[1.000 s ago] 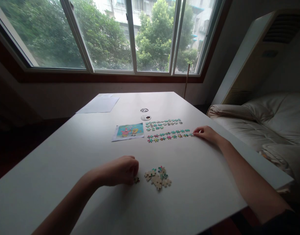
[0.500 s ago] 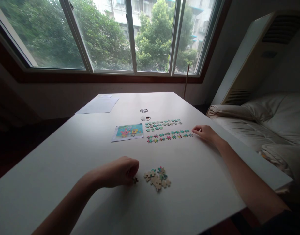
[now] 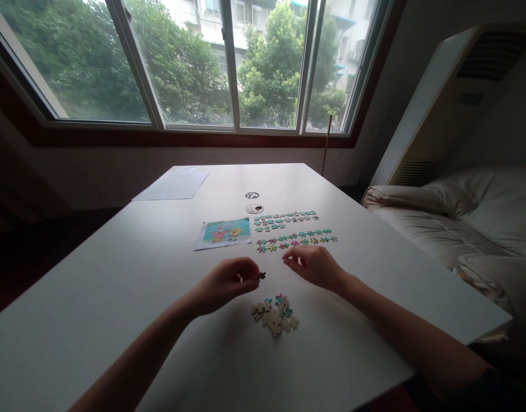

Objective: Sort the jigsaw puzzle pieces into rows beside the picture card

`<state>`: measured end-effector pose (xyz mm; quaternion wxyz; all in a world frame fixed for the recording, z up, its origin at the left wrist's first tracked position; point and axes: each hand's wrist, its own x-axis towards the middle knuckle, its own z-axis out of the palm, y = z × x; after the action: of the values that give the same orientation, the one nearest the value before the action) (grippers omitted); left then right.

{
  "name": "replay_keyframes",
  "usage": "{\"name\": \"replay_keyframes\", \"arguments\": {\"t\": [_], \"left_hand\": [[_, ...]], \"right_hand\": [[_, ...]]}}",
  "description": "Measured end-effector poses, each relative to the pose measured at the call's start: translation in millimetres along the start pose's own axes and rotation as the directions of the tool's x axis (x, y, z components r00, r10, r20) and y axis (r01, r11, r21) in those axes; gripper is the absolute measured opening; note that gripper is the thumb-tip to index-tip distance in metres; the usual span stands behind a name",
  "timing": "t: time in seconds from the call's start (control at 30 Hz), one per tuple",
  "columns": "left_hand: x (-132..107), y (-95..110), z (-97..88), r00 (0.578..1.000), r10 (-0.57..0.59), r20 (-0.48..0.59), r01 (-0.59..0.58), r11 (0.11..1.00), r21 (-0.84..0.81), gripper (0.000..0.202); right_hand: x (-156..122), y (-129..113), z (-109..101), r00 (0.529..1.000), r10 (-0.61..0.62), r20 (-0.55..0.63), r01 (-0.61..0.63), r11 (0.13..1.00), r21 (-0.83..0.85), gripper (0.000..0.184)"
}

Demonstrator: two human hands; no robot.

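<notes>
A puzzle piece (image 3: pixel 262 276) is pinched between the thumb and fingertips of my left hand (image 3: pixel 228 281), just above the loose pile. My right hand (image 3: pixel 317 266) hovers to the right of it, fingers loosely bent with a gap between them, and I see nothing in them. Between and below the hands lies a small pile of puzzle pieces (image 3: pixel 275 316), several with their plain backs up. Beyond my right hand, sorted puzzle pieces (image 3: pixel 303 235) lie picture side up in rows. A cartoon picture sheet (image 3: pixel 226 232) sits to the left of these rows.
Everything lies on a white table (image 3: pixel 130 274). Two round cable-hole covers (image 3: pixel 255 209) are set in its middle. A sheet of paper (image 3: pixel 171 184) lies at the far left corner. To the right stand a sofa (image 3: pixel 421 214) and a tall white appliance (image 3: pixel 434 97).
My left hand has risen forward and right with the puzzle piece. My right hand has come back left from the end of the rows toward my left hand.
</notes>
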<state>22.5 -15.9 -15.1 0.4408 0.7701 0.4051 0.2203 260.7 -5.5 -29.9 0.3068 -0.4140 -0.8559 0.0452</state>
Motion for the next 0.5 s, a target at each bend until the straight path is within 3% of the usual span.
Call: {"name": "replay_keyframes", "arguments": {"t": [0.1,0.2,0.5], "left_hand": [[5.2,-0.1,10.3,0.997,-0.073,-0.023,0.068,0.979,-0.19,0.024],[5.9,3.2,15.7,0.991,-0.132,0.004,0.128,0.951,-0.281,0.026],[6.2,3.5,14.6,0.983,-0.178,0.052,0.186,0.931,-0.315,0.022]], "right_hand": [[-2.9,-14.7,8.4,0.995,-0.095,-0.025,0.096,0.995,0.034,0.014],[-5.9,-19.3,15.6,0.987,-0.152,-0.056,0.154,0.988,0.031,0.015],[-8.0,-20.2,19.1,0.97,-0.232,-0.068,0.232,0.973,-0.013,0.016]]}}
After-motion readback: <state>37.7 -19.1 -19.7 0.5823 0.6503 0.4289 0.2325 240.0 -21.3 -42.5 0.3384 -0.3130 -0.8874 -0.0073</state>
